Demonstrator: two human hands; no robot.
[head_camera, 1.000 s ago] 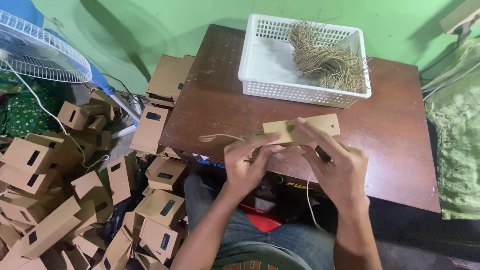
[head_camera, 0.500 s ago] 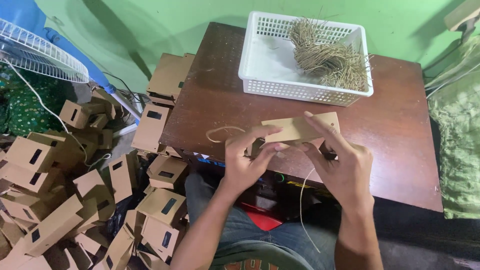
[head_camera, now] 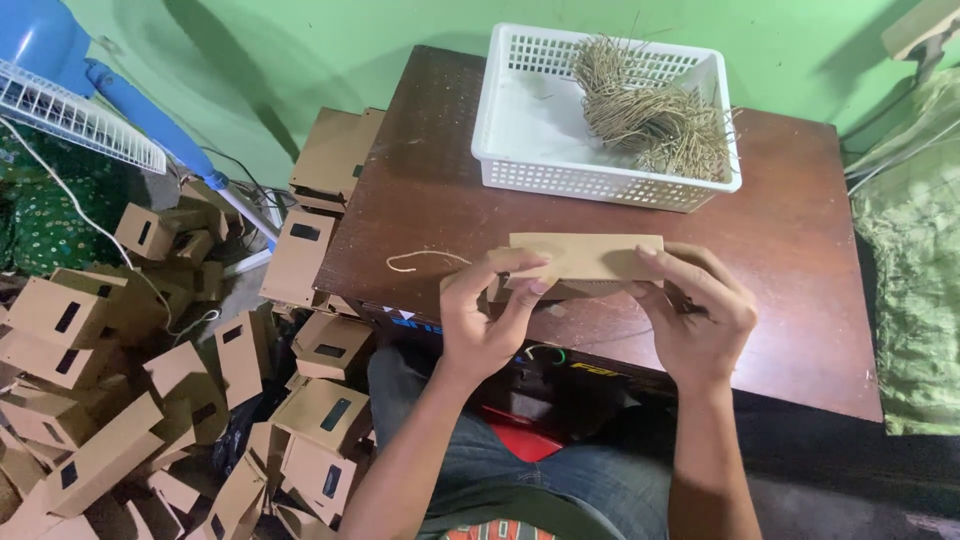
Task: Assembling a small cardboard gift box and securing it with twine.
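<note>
box: flat brown cardboard box (head_camera: pixel 585 258), held up just over the near edge of the counter (head_camera: pixel 790 300), in front of the white basket (head_camera: pixel 520 130)
string: a short bit of twine (head_camera: pixel 420 260) loops out of the box's left end and lies on the counter, so I'd say the threading is underway, not finished
done pile: lots of boxes (head_camera: pixel 150 380) with little slots heaped on the floor to the left of the counter, and a few stacked against its left edge. Looks like a good chunk is through already
left to do: the basket has a fat bundle of twine (head_camera: pixel 650 110) in its right half, so plenty of string to go, I reckon
left hand: left hand (head_camera: pixel 485 310) pinches the box's left end, thumb on top, fingers curled under
right hand: right hand (head_camera: pixel 700 310) clamps the right end, fingers spread along the top edge
pose: both forearms come up from the lap, wrists bent in toward the box
</note>
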